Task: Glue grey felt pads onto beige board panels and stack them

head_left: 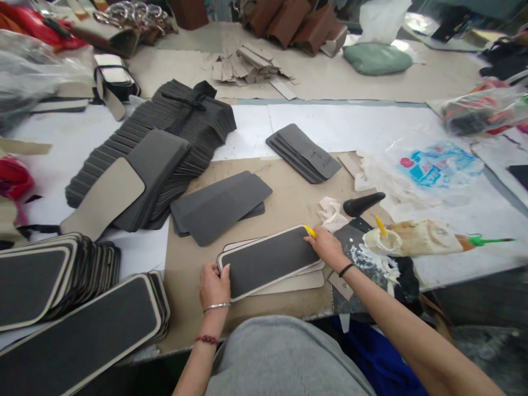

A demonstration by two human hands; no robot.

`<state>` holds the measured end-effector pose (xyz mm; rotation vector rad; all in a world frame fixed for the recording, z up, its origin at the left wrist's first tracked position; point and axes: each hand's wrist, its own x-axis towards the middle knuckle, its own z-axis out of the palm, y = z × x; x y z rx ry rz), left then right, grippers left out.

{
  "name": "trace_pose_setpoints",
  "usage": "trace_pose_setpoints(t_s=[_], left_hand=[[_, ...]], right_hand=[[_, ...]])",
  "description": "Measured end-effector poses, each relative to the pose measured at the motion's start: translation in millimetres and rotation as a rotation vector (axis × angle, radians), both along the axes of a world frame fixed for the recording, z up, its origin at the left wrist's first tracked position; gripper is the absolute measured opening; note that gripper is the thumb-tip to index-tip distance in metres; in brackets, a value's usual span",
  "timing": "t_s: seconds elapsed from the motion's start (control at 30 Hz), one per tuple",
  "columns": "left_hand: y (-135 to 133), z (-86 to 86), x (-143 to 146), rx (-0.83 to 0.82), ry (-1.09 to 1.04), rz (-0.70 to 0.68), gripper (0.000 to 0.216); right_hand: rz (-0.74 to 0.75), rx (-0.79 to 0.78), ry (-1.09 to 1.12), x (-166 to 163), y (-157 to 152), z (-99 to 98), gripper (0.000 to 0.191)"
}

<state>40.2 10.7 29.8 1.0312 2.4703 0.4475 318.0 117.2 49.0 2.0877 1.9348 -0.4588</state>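
Brown paper covers the workbench (193, 264) in front of you, with white sheets spread further back and clutter along the far edge. Your left hand (214, 284) grips the near left corner of a dark panel with a cream border (270, 260), fingers curled over its edge and pinning it to the bench. Your right hand (328, 247) rests at the panel's far right corner, closed around a small yellow tool (309, 231) whose tip touches the border there. The panel lies flat on top of a few cream pieces (289, 283), slightly tilted away to the right.

Just beyond it sits a short pile of plain grey panels (220, 206), and further back a second small pile (303, 151). To your left a long fanned row of grey panels (185, 118) runs up the bench, and nearest you on the left lie stacks of finished bordered panels (82, 335).

Beside your right hand are a crumpled tissue (332, 213), a black cone-shaped tool (363, 203), and a glue-smeared pot with a yellow stick (381, 237) standing on a messy dark board (358, 250).
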Motion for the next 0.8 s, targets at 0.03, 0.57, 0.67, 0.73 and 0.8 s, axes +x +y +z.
trace_pose_setpoints(t_s=[0.03, 0.57, 0.67, 0.73, 0.8], left_hand=[[0, -0.5, 0, 0.014, -0.008, 0.011, 0.018], [-22, -6.1, -29, 0.101, -0.151, 0.159, 0.023], [-28, -4.6, -30, 0.102, -0.183, 0.160, 0.025], [-33, -0.3, -31, 0.103, -0.217, 0.149, 0.025], [-40, 8.0, -30, 0.131, -0.213, 0.139, 0.024]], right_hand=[[-0.018, -0.021, 0.012, 1, 2, 0.5, 0.027], [0.157, -0.062, 0.373, -2, 0, -5.7, 0.019], [0.147, -0.067, 0.445, 1, -2, -11.7, 0.019], [0.122, -0.075, 0.543, 2, -3, -7.0, 0.018], [0.078, -0.122, 0.671, 0, -4, 2.4, 0.018]])
